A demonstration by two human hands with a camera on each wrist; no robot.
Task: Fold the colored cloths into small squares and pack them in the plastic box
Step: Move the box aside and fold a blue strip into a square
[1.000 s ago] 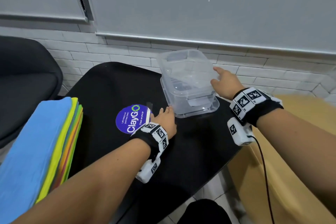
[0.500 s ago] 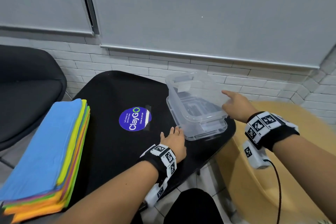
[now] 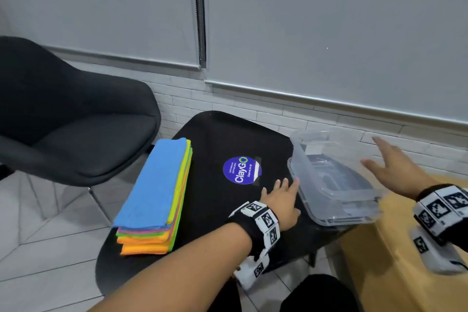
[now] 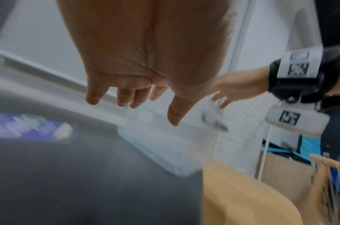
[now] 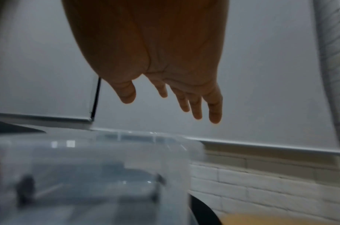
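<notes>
A stack of colored cloths [image 3: 157, 192], blue on top with yellow, green, pink and orange under it, lies on the left part of the black table [image 3: 215, 213]. A clear plastic box [image 3: 329, 185] without cloths in it sits at the table's right edge, partly overhanging it. My left hand [image 3: 281, 195] hovers with spread fingers just left of the box, empty. My right hand [image 3: 387, 162] is lifted off the box's right side, fingers straight and spread, holding nothing. The wrist views show the left hand [image 4: 134, 97] and right hand [image 5: 171, 99] empty above the blurred box [image 5: 92, 175].
A round blue sticker [image 3: 241, 170] marks the table's middle. A black chair [image 3: 71, 119] stands at the left. A tan seat [image 3: 395, 261] sits low at the right, under the box's overhang. White brick wall and grey blinds close the far side.
The box has slid right to the table's edge. My right hand has let go of its side and lifted away. The view has swung, showing the whole cloth stack.
</notes>
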